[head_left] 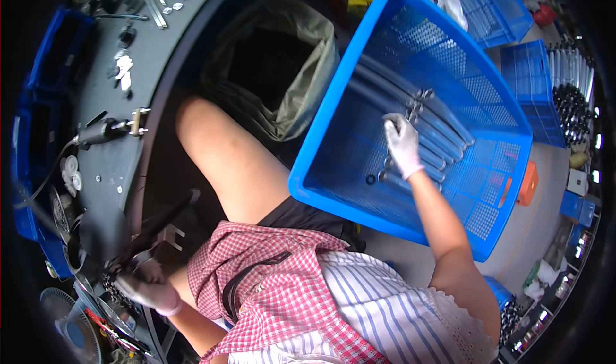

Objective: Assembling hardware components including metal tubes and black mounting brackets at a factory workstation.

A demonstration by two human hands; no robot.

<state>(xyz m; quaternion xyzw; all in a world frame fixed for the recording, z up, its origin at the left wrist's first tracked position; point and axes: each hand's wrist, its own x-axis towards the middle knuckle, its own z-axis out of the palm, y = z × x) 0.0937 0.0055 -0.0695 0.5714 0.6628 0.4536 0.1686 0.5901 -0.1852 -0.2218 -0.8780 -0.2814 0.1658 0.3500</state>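
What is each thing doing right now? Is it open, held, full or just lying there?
right hand: gloved, reaching into the crate, fingers on a rod.
metal rods: lying side by side in the crate.
blue crate: tilted, only partly filled.
left hand: gloved, gripping a dark tool.
grey sack: open.

Right hand (403,143), white-gloved, reaching into large blue perforated crate (333,107), fingers on a row of dark metal rods (443,133) lying diagonally on crate floor. Small black ring (371,180) loose on crate floor, just left of wrist. Orange block (529,183) touching crate's right wall, outside. Olive sack (282,69) gaping open just left of crate. Left hand (149,292), gloved, well left of crate and lower, closed on long black tool (151,232) at grey bench (115,165) edge. Smaller blue crates (507,11) beyond crate's far corner.
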